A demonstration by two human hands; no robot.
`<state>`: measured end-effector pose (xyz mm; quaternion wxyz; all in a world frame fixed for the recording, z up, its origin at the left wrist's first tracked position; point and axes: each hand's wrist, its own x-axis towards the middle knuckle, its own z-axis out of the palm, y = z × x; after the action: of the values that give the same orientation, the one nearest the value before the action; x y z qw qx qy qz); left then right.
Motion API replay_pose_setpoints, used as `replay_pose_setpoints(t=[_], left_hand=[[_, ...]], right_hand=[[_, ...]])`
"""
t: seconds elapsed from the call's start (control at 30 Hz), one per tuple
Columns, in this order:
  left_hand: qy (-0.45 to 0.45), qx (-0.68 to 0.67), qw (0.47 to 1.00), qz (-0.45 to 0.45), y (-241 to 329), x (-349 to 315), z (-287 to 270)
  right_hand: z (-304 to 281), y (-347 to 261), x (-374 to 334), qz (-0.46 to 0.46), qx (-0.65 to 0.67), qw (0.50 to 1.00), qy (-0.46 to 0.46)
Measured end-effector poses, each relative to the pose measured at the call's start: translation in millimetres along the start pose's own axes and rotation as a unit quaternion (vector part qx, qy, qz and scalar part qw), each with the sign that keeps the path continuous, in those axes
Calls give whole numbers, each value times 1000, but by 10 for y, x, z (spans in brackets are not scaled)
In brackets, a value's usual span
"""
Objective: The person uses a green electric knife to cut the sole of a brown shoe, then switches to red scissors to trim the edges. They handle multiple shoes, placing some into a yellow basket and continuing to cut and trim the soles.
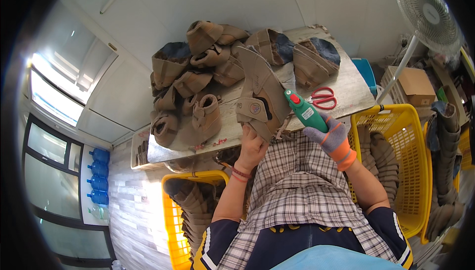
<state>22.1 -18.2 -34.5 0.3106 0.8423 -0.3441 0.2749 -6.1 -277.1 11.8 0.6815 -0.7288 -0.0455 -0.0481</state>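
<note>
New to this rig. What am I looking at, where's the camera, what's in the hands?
No machine arms here: these are a person's own hands. The single picture comes from a wide fisheye camera worn on the head, looking down, so straight edges bend near the rim.

The left hand, bare, grips the lower edge of a brown cap-like piece. The right hand, in a grey and orange glove, holds a green tool with a red button. Its nose is at the piece's edge; whether they touch is unclear.

On the worktable lie a pile of similar brown pieces and red-handled scissors.
</note>
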Motion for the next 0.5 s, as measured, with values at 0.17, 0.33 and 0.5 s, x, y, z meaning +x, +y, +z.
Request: replay_pose_setpoints(t=[0.17,0.33,0.5], left_hand=[[-45,27,998,27,90,-11,-18],[-102,32,993,44,157,-84,-50],[-31,63,995,74,133,63,-161]], right_hand=[[-25,-56,37,32,36,999,0],[-64,-146,118,59,36,998,-4],[-192,-70,205,33,76,996,45]])
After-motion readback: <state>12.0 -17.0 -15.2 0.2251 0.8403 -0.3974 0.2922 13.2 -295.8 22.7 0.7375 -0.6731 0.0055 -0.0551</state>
